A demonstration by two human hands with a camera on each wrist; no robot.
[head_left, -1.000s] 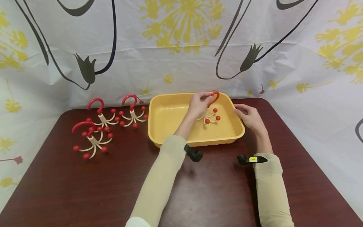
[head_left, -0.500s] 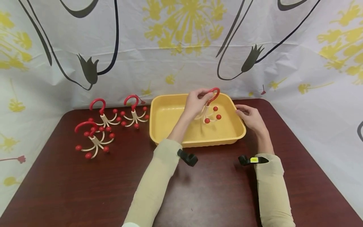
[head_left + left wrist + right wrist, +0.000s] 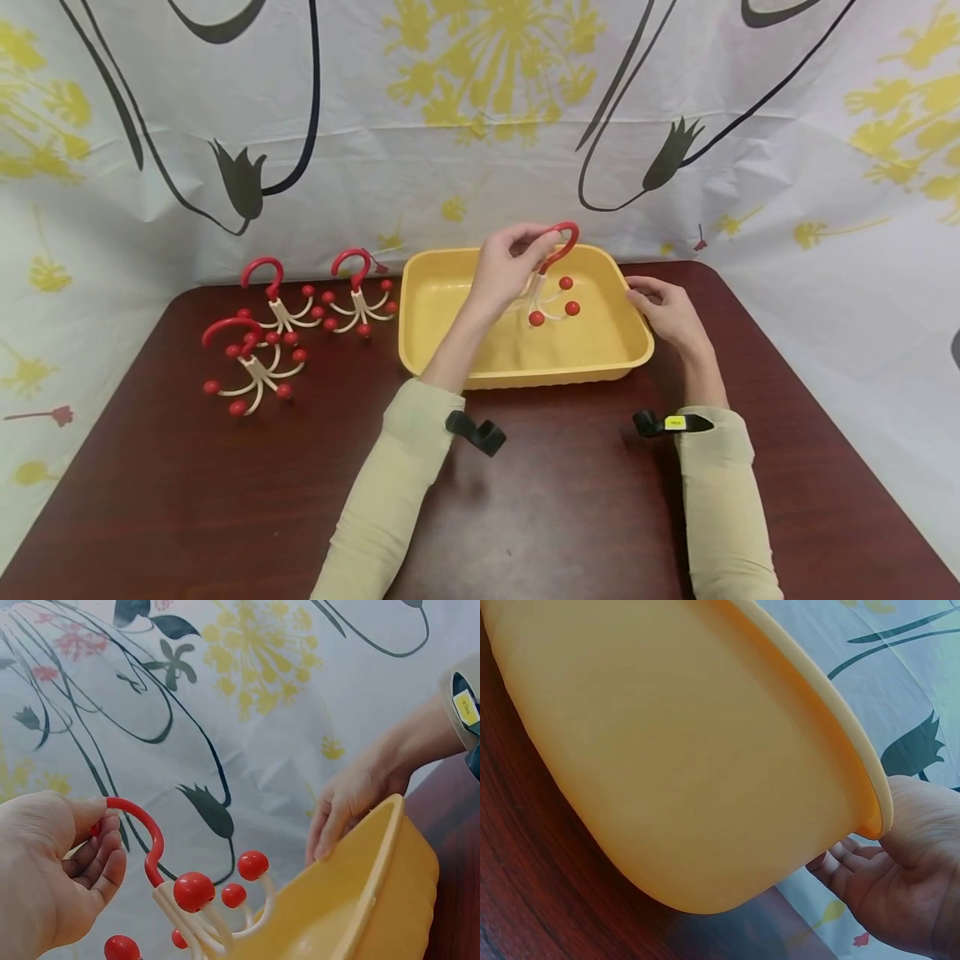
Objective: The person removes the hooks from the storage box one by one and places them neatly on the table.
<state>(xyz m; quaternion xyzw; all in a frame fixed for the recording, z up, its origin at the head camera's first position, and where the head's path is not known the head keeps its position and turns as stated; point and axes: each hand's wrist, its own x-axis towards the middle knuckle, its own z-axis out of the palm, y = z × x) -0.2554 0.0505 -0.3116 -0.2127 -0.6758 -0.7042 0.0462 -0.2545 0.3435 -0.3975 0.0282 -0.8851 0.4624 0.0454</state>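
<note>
My left hand [image 3: 498, 271] pinches the red hook of a multi-armed hook hanger [image 3: 537, 287] between thumb and fingers. Its cream stem splits into curved arms tipped with red balls [image 3: 193, 891]. The hanger hangs upright over the right half of a yellow plastic tub [image 3: 555, 372], part of it behind the hand in the head view. At the tub's right rim, my right hand [image 3: 671, 317] grips the edge. In the right wrist view, the fingers [image 3: 840, 870] curl beneath the lip and the thumb is hidden.
Left of the tub, three matching hangers stand on the dark red table [image 3: 555, 500]: one close to the tub [image 3: 359, 307], one farther left [image 3: 280, 315], one nearer the front [image 3: 257, 368]. Behind the table hangs a white patterned cloth [image 3: 480, 192].
My left hand has risen and shifted a little left, lifting the hanger higher over the tub. The right hand keeps its place at the rim. The head view has shifted slightly.
</note>
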